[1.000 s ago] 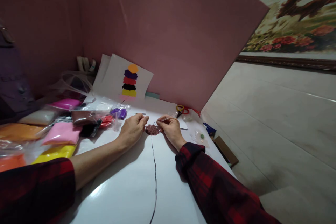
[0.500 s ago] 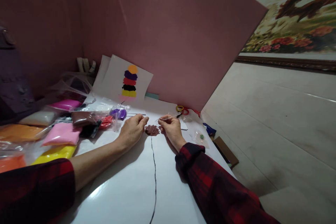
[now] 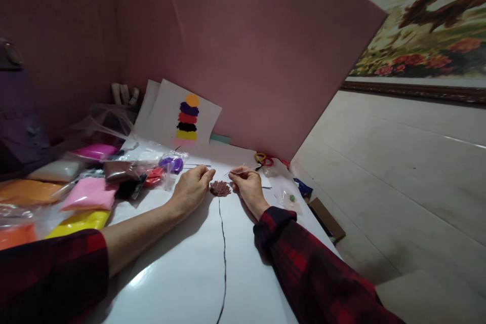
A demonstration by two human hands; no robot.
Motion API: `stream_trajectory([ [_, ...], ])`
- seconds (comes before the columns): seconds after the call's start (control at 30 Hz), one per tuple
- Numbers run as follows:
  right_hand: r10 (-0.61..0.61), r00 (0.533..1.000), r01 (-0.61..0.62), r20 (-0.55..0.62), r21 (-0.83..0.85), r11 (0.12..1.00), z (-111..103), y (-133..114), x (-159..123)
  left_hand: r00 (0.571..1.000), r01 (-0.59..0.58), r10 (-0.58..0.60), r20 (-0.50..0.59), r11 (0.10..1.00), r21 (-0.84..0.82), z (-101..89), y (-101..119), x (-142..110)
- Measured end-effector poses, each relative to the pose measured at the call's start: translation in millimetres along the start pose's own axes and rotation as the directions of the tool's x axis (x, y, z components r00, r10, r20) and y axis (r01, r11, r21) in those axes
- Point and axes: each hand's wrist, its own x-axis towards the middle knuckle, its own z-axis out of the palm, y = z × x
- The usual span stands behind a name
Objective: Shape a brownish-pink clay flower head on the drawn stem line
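A brown clay piece with a frilled, petal-like edge lies on the white sheet. A thin dark wavy line runs down the sheet from it. My left hand is closed just left of the brown clay, thumb against the fingers; anything pinched there is hidden. On the other side, my right hand pinches a slim, pale, see-through tool, whose thin tip points left above the clay. Its exact kind is too small to make out.
Bags of coloured clay, pink and yellow among them, crowd the left side. A card with stacked colour patches leans at the back by the pink panel. Scissors and a small clear bag lie right.
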Motion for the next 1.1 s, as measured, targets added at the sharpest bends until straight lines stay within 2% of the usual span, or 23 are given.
stream_trajectory([
  [0.33, 0.0, 1.0, -0.001, -0.028, -0.017, 1.0, 1, -10, -4, 1.0, -0.001, 0.001, -0.029, 1.0, -0.009, 1.6, -3, 2],
  [0.47, 0.0, 1.0, 0.0, -0.024, -0.024, 1.0, 0, -7, -4, 0.999, 0.018, -0.019, -0.028, 0.998, -0.059, 3.2, -6, 3],
  [0.7, 0.027, 1.0, -0.027, -0.001, -0.025, 0.999, 2, -14, -7, 0.999, -0.014, 0.009, -0.044, 0.991, -0.132, 3.7, -8, 4],
  [0.93, 0.035, 0.999, -0.035, 0.008, -0.027, 0.999, 3, -17, -9, 0.998, -0.064, 0.063, -0.022, 0.996, -0.069, -0.4, 0, 0],
  [1.1, 0.042, 0.999, -0.042, 0.005, -0.022, 0.999, 3, -15, -8, 0.998, -0.055, 0.055, -0.002, 0.995, -0.082, -0.6, -1, 0],
])
